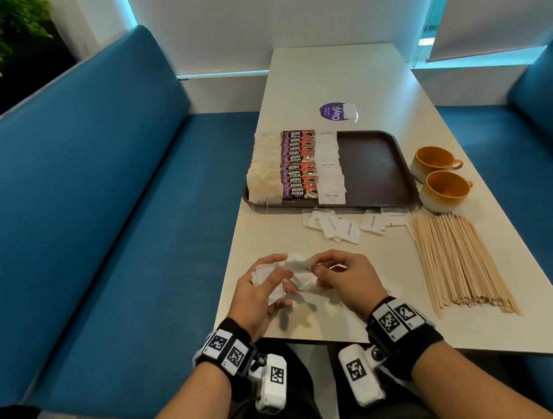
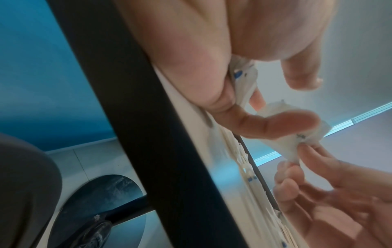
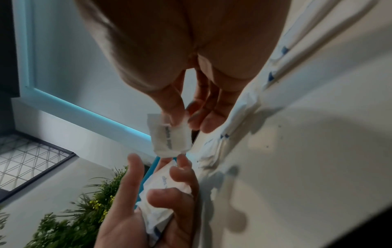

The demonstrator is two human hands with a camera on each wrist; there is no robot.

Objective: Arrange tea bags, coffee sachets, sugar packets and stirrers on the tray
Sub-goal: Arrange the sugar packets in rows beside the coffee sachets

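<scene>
— So where did things stand with the sugar?

— Her left hand (image 1: 262,288) gripped a small bundle of sugar packets (image 3: 163,198) above the desk (image 1: 332,79); the right hand (image 1: 341,279) pinched a single packet (image 3: 169,135) beside it. Both hung well short of the tray (image 1: 376,163).

— And the risk?

— Probably a slip. The bundle looked loosely stacked, so adding one more could have fanned it onto the loose packets (image 1: 342,227) by the tray, or nudged the stirrers (image 1: 456,257).
</scene>
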